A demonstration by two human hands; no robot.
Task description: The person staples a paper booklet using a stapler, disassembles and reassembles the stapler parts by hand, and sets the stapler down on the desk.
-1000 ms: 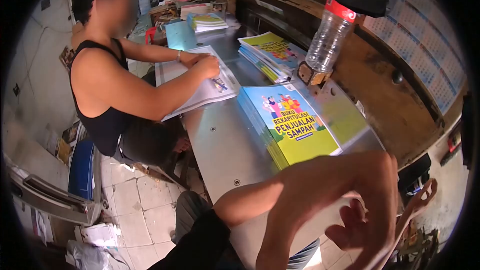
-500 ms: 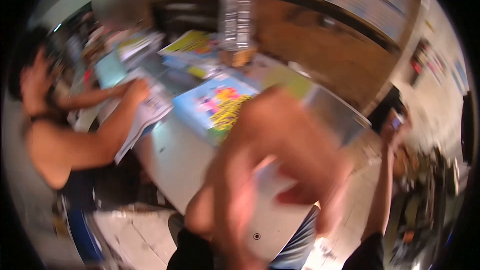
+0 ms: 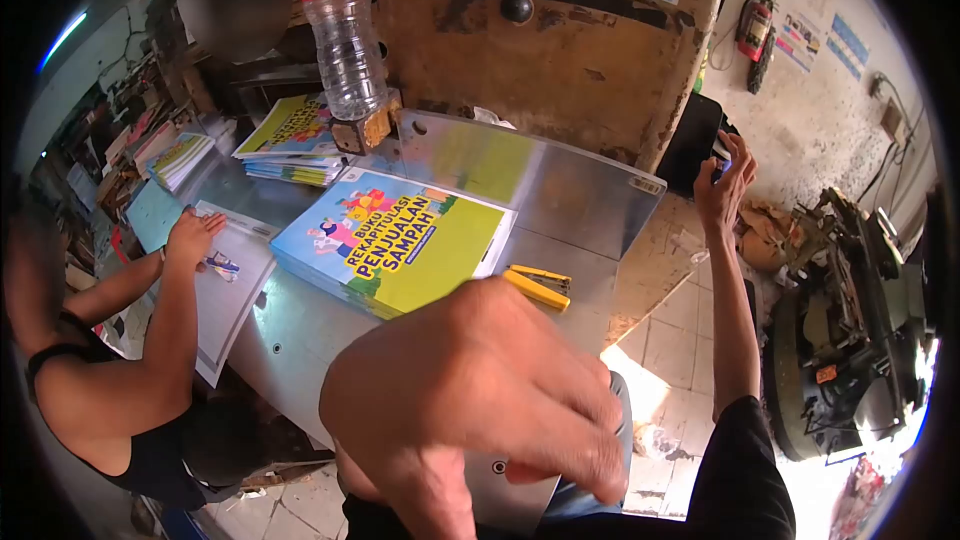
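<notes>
Close to the camera, my left hand hangs over the near part of the metal bench, its fingers bent and the thumb apart from them, with nothing visible between. Beyond it lies a stack of blue and green booklets. A yellow stapler rests just right of the stack. My right hand is raised at the right, beside a black object, with its fingers curled round something small and dark that I cannot make out.
At the left, a co-worker's arm reaches over a large printed sheet. A clear bottle stands on a block behind the booklets, near a second booklet pile. Dark machinery stands at the right.
The view has turned right, bringing the stapler and machinery into sight. My left hand is still bent near the camera. My right hand has risen beside the black object.
</notes>
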